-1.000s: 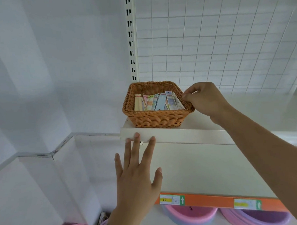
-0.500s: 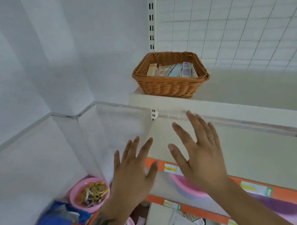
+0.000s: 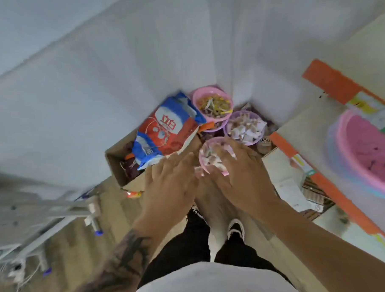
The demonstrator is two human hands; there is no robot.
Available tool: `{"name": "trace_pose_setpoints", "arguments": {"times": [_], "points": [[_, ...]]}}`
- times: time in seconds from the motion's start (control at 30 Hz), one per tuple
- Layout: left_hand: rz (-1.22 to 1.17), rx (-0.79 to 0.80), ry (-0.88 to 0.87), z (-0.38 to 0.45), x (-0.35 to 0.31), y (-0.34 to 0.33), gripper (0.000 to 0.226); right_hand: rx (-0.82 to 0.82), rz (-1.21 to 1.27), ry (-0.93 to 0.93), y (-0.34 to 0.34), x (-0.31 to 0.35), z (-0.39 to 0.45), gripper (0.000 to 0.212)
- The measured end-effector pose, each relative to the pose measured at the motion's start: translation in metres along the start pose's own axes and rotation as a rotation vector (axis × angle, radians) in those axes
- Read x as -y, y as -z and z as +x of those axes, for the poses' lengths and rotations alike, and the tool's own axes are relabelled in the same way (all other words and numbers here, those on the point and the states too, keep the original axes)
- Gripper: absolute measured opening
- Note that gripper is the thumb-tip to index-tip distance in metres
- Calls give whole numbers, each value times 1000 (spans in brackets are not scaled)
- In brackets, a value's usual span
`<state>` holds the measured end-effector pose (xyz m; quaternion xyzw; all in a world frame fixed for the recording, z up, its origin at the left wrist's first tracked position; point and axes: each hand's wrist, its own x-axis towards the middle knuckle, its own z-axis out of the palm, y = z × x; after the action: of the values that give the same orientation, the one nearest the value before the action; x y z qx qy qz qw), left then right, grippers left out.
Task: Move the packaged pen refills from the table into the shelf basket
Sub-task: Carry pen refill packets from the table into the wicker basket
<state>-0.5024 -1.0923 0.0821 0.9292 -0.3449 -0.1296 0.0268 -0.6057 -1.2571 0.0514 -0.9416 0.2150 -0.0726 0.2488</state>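
While both hands are spread with fingers straight and holding nothing, no packaged pen refill or shelf basket can be made out in this blurred downward view, so neither their place nor their long axis can be told. Left hand (image 3: pixel 168 180) and right hand (image 3: pixel 239 174) lie side by side, palms down, nearly touching. Right fingertips (image 3: pixel 228 154) overlap a small pink plastic bowl (image 3: pixel 206 158) of pale scraps on the floor. Beyond it stand a lilac bowl (image 3: pixel 244 127) and a pink bowl of yellowish pieces (image 3: pixel 213 104). To their left, a red-and-blue printed bag (image 3: pixel 166 129) lies on an open cardboard box (image 3: pixel 116 166). An orange-edged shelf (image 3: pixel 330 82) stands to the right, with a stack of large pink basins (image 3: pixel 368 158) under it.
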Motion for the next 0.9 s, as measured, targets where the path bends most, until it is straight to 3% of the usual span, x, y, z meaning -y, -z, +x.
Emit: {"name": "trace_pose_setpoints", "arguments": {"times": [0.27,0.53,0.9], "points": [[12,-101,293,-72,92,11,62,224,29,200,-36,95,10,62],[-125,-199,458,-158,188,-2,62,322,-59,379,-91,214,-17,64],[-231,-186,606,-305,371,-30,60,383,-306,630,-212,400,-90,58]]}}
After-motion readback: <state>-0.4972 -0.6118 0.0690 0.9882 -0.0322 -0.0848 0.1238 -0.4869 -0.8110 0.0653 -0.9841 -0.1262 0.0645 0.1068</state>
